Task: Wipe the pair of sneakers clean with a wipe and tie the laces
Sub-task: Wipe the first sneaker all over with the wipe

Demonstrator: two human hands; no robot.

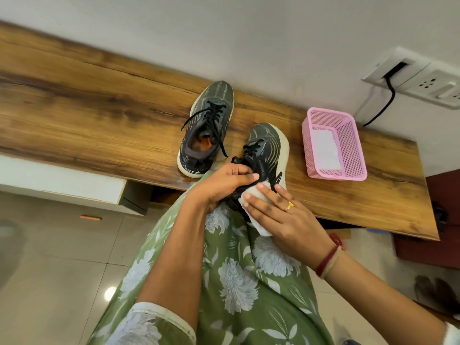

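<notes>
Sneakers: both on the worktop [87,108], near its front edge (close in, so no reaching). The far sneaker [211,113] stands beyond the left hand [224,183], clear of it, with its laces [214,118] loose and trailing, so tying is not done there. The near sneaker [267,143] points toe-away just ahead of both hands. Its heel end is toward the person and mostly hidden by the hands.

The pink basket [358,150] sits beyond the right hand [281,217], apart from the shoe. The white sheet [323,150] inside is likely spare wipes kept in reach.

The left hand is curled round the near sneaker's collar, clamped on, probably to brace it against rubbing. The right hand is flat, fingers straight, pressing the wipe [256,195] onto the heel side.

Judgement: mid-wipe on the first shoe.
</notes>
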